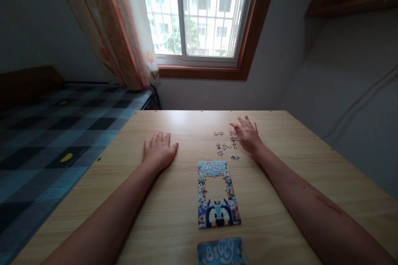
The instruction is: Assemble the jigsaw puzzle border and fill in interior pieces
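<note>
My left hand (pixel 159 150) lies flat on the wooden table, fingers spread, holding nothing. Over at the right, my right hand (pixel 248 136) hovers at or just above several loose jigsaw pieces (pixel 228 145); its fingers are apart, and it partly covers some of the pieces. Nearer to me lies a partly assembled jigsaw puzzle (pixel 219 212) with a blue cartoon dog at its bottom and "BLUEY" lettering along its top. Bare table shows through a ragged gap in its middle.
A blue "BLUEY" box or tin (pixel 221 251) sits at the near edge of view, partly cut off. The table (pixel 180 198) reaches toward a barred window (pixel 208 12). A bed with a checked cover (pixel 83 132) stands to the left, beside a curtain (pixel 115 29).
</note>
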A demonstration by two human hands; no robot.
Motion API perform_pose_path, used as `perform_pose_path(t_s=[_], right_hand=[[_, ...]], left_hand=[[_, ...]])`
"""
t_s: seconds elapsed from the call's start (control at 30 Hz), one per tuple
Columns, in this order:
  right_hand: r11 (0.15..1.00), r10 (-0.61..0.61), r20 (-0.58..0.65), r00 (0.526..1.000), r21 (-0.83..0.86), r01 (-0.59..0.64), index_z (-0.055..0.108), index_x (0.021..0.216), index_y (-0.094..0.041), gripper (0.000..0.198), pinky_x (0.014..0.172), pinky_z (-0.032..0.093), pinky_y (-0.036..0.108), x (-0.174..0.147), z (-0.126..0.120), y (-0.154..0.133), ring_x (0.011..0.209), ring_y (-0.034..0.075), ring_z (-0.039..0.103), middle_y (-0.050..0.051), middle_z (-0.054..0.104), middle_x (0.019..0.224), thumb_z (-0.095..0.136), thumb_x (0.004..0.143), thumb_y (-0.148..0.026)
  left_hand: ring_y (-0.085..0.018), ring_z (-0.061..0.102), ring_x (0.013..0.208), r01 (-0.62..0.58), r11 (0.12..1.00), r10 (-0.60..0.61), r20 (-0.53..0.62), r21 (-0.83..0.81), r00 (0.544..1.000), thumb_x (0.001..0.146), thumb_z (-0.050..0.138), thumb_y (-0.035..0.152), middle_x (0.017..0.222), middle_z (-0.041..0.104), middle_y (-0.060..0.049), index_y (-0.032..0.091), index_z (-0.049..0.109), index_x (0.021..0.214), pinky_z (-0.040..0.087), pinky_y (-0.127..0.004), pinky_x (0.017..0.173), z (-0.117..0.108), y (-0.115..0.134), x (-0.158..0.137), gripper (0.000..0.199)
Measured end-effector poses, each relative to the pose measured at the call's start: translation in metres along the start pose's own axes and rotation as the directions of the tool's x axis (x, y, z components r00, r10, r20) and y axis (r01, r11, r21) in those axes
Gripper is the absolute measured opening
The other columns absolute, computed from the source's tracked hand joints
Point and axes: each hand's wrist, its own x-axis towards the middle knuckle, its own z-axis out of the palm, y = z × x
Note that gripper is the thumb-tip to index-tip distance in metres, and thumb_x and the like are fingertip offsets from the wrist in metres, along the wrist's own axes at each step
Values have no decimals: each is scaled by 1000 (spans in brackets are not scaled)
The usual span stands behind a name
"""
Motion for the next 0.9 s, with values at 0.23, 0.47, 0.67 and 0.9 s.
perform_pose_path(t_s=[0.23, 0.47, 0.67, 0.9], right_hand=[[840, 373, -350, 859, 520, -153, 79, 99, -15, 63, 119, 29, 44, 5, -8, 30, 138, 27, 49, 14, 69, 131, 26, 101, -48], [757, 483, -335, 809, 623, -195, 78, 73, -18, 59, 106, 42, 39, 6, -5, 38, 115, 25, 66, 11, 78, 109, 27, 95, -40], [712, 521, -257, 814, 656, -248, 73, 58, -21, 50, 90, 49, 34, 6, -3, 36, 92, 24, 71, 9, 79, 79, 33, 87, -32], [683, 580, -200, 789, 648, -338, 70, 55, -20, 46, 69, 49, 31, 6, 0, 34, 74, 22, 66, 8, 74, 63, 37, 84, -33]], left_hand=[[-32, 26, 152, 0, 1000, 0, 0, 6, 1000, 99, 28, 53, 164, 31, -15, 16, 40, 155, 22, -55, 122, -2, 0, 0, 68], [-32, 26, 152, -3, 1000, 3, -6, -1, 1000, 99, 27, 52, 163, 32, -15, 16, 40, 154, 23, -56, 121, -2, 0, 1, 68], [-32, 26, 152, -7, 1000, 7, -5, 2, 1000, 98, 25, 53, 163, 32, -16, 15, 40, 154, 23, -57, 120, -1, -1, 2, 70], [-32, 27, 152, -9, 1000, 9, -15, 3, 1000, 97, 26, 54, 163, 33, -15, 15, 41, 154, 24, -56, 121, -1, -1, 2, 70]])
